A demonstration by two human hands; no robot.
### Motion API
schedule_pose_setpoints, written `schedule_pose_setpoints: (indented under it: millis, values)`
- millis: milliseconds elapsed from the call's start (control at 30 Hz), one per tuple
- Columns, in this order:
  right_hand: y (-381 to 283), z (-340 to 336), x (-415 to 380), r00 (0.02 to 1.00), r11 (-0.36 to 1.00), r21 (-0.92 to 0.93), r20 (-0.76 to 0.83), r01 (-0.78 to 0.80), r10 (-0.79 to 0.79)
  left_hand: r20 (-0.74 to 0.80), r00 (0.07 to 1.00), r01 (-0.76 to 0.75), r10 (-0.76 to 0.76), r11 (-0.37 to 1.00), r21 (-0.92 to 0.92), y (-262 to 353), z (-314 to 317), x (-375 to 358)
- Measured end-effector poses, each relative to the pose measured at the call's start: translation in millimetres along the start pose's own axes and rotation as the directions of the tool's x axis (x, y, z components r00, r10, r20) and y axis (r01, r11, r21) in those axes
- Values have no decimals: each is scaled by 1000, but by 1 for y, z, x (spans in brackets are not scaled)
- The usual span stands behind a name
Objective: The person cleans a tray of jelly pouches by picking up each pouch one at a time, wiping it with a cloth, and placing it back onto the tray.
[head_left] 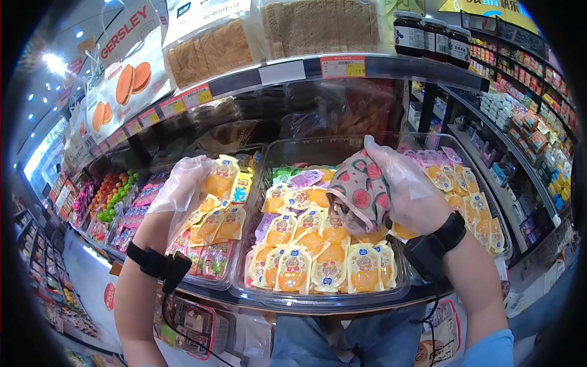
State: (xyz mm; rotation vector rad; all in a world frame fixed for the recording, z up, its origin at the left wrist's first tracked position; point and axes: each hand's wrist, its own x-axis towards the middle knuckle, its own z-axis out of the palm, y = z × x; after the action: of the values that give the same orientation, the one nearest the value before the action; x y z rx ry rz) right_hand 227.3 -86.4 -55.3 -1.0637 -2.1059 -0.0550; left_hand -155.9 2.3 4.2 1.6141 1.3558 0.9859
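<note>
My left hand [188, 183], in a clear plastic glove, is closed on a yellow snack packet [222, 177] over the left part of the bins. In my right hand [403, 183], also gloved, is a pink cloth with a watermelon print [361, 188], held above the middle bin. Rows of yellow packets [293, 269] stand in that clear middle bin [318, 301], with purple and green packets towards its back. The fingertips of my right hand are partly hidden by the cloth.
A shelf edge with price tags [342, 67] runs above the bins, holding bagged bread [321, 27] and dark jars [434, 40]. More yellow packets [477, 205] lie in the right bin. Colourful packets [137, 211] fill bins at the left.
</note>
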Motion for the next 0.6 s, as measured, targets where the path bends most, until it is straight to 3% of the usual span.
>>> schedule_pose_setpoints:
  millis: [33,100,133,167,200,233,300,367,433,500,533,600]
  values:
    - [-3,2,2,998,998,-58,-53,20,-23,-42,999,22,-22,1000,12,-23,-9,5]
    - [-8,4,10,994,993,-109,-94,43,-53,-26,999,49,-42,889,455,-75,-30,29]
    - [-11,5,21,899,686,644,6,-339,438,-32,998,61,-52,890,453,-69,-26,19]
    - [-15,6,30,659,-167,898,416,-408,627,-91,995,93,-44,751,654,-60,-17,12]
    - [-20,9,35,600,-145,891,403,-431,691,-145,989,131,-22,566,814,-51,-8,5]
    - [-19,8,36,602,-142,890,403,-434,690,-148,989,134,-22,569,811,-49,-3,0]
    - [-14,7,37,636,-182,896,419,-405,648,-139,890,-100,435,482,870,-45,10,-11]
    - [-13,7,40,635,-156,906,391,-394,667,-74,900,-175,429,513,840,-14,32,-29]
    - [-12,6,40,627,-128,914,361,-386,690,300,893,-425,336,411,806,15,59,-50]
    - [-14,7,43,572,-148,902,378,-406,728,623,729,-684,284,330,651,26,77,-62]
    - [-18,6,45,529,-132,893,368,-431,764,707,680,-722,192,340,603,26,87,-64]
    - [-11,10,46,511,-135,888,371,-439,775,735,649,-746,196,356,563,21,98,-68]
